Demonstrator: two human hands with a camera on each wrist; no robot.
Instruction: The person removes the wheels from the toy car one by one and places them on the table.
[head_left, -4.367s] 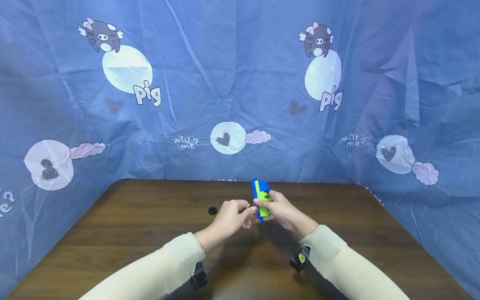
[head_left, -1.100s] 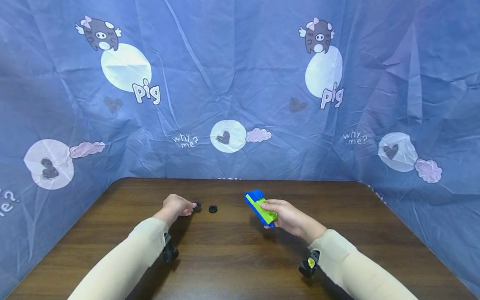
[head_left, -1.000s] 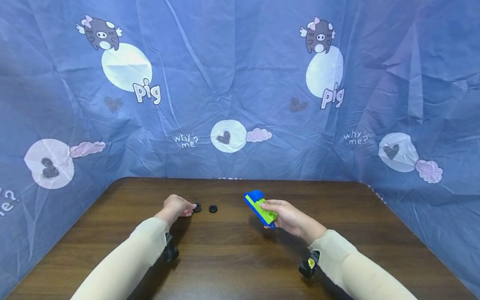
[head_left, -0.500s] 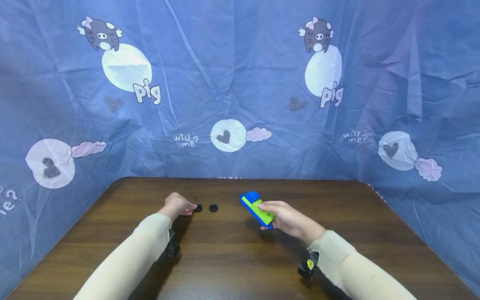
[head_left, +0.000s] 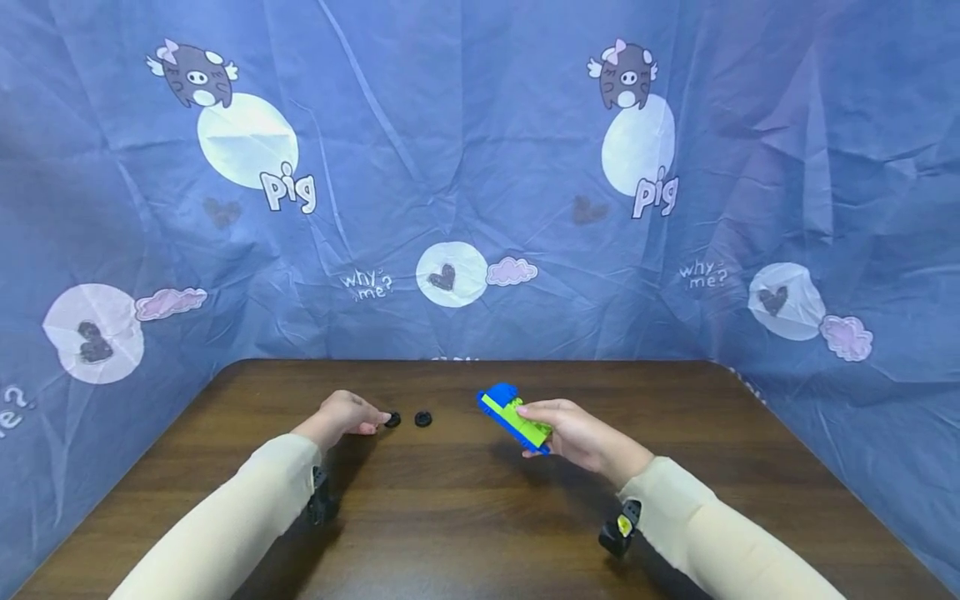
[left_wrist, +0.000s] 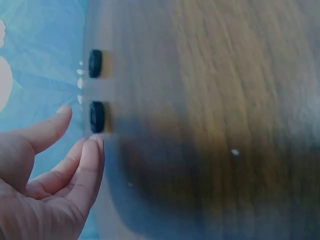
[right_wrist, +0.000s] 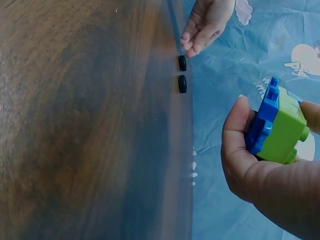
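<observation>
My right hand [head_left: 588, 433] grips a blue and lime-green toy-brick car body [right_wrist: 282, 127] above the table, thumb on one side and fingers on the other. Lime studs show on it in the right wrist view. Two small black toy wheels [head_left: 423, 418] [left_wrist: 96, 117] lie side by side on the tabletop. My left hand [head_left: 347, 414] is beside the left one, its fingertips close to the rim. In the left wrist view the thumb stands apart from the fingers [left_wrist: 90, 162] and nothing is between them; whether a fingertip touches the wheel I cannot tell.
The brown wooden table [head_left: 450, 517] spreads below both hands. A blue cloth [head_left: 465, 167] with pig and heart prints hangs behind it and along its sides. Small black cameras are strapped to both wrists.
Over four seconds ago both hands met at the car body with a black wheel. My left hand has since moved left, setting that wheel beside the other and loosening its fingers. The car body is tilted differently.
</observation>
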